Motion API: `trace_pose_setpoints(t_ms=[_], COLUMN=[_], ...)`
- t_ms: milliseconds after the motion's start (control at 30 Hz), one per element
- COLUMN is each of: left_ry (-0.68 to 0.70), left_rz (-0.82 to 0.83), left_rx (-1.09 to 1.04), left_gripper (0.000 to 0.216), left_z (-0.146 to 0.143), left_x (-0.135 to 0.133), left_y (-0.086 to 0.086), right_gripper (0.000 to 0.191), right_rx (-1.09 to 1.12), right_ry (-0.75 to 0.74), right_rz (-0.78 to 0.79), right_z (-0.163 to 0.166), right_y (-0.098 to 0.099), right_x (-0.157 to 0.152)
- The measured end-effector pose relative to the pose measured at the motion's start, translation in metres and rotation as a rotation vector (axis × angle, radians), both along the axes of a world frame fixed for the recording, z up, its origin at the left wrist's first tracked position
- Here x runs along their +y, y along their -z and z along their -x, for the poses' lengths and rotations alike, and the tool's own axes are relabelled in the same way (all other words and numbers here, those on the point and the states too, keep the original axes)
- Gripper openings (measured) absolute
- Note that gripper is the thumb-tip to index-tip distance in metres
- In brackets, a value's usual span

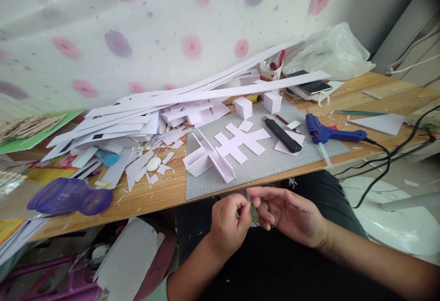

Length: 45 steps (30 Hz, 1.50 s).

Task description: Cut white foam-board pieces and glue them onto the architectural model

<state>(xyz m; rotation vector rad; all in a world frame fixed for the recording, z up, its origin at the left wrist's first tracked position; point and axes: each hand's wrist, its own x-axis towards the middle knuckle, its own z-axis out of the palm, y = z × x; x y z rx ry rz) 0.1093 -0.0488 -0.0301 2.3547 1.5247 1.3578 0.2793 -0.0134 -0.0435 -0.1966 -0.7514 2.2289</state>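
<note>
In front of the table's near edge, over my lap, my left hand (229,223) is closed, thumb and forefinger pinched together. Whatever it may hold is too small or hidden to name. Facing it, my right hand (288,216) has its forefinger stretched toward the left fingertips, its other fingers loosely curled and apart. Just beyond the hands, on a grey cutting mat (254,172), lie a folded white board piece (220,161) and a flat branched white cutout (242,142). A black utility knife (283,134) lies right of the cutout. Two small white boxes (244,108) stand behind.
A blue glue gun (332,131) rests at the mat's right edge, its black cord (385,152) hanging off the table. Long white strips (206,93) and scraps (139,163) cover the left and back. A purple vase-shaped object (70,196) lies front left.
</note>
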Motion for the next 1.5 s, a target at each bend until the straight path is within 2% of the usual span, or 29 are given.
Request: trace_pose_setpoints(t_ms=[233, 433, 567, 733, 900, 1033, 1100, 1133, 1233, 1300, 1333, 1400, 1500], left_ry=[0.024, 0.092, 0.134, 0.107, 0.115, 0.118, 0.119, 0.119, 0.118, 0.116, 0.115, 0.111, 0.098], left_rz=[0.078, 0.149, 0.206, 0.287, 0.266, 0.276, 0.276, 0.267, 0.211, 0.164, 0.140, 0.093, 0.025], left_rx=[-0.073, -0.130, -0.097, -0.032, 0.083, 0.177, 0.188, 0.180, 0.129, 0.097, 0.084, 0.059, 0.029], left_gripper=[0.012, 0.018, 0.019, 0.016, 0.009, 0.024, 0.023, 0.020, 0.011, 0.013, 0.015, 0.018, 0.020], left_z=[0.003, 0.005, 0.005, 0.008, 0.011, 0.013, 0.014, 0.015, 0.017, 0.020, 0.022, 0.025, 0.030], left_x=[0.000, 0.004, 0.004, 0.004, 0.005, 0.006, 0.006, 0.007, 0.007, 0.007, 0.007, 0.008, 0.008], left_y=[0.003, 0.010, 0.018, 0.022, 0.023, 0.024, 0.023, 0.022, 0.018, 0.014, 0.012, 0.009, 0.003], right_gripper=[0.047, 0.012, 0.017, 0.022, 0.026, 0.025, 0.023, 0.020, 0.010, 0.014, 0.017, 0.024, 0.035], right_rx=[-0.020, -0.235, -0.328, -0.453, -0.565, -0.654, -0.728, -0.784, -1.007, -1.213, -1.346, -1.594, -1.863], right_ry=[0.037, 0.153, 0.174, 0.196, 0.228, 0.206, 0.268, 0.348, 0.734, 0.984, 1.052, 1.022, 0.838], right_rz=[0.047, -0.072, -0.167, -0.312, -0.368, -0.448, -0.564, -0.666, -1.062, -1.229, -1.274, -1.359, -1.441], right_z=[-0.004, -0.007, -0.008, -0.007, -0.008, -0.008, -0.012, -0.016, -0.035, -0.051, -0.058, -0.067, -0.068], right_y=[-0.004, -0.001, 0.002, 0.002, 0.000, 0.002, 0.003, 0.002, -0.003, -0.008, -0.011, -0.014, -0.015], right_x=[0.004, 0.005, 0.006, 0.009, 0.011, 0.009, 0.012, 0.015, 0.037, 0.058, 0.068, 0.088, 0.106])
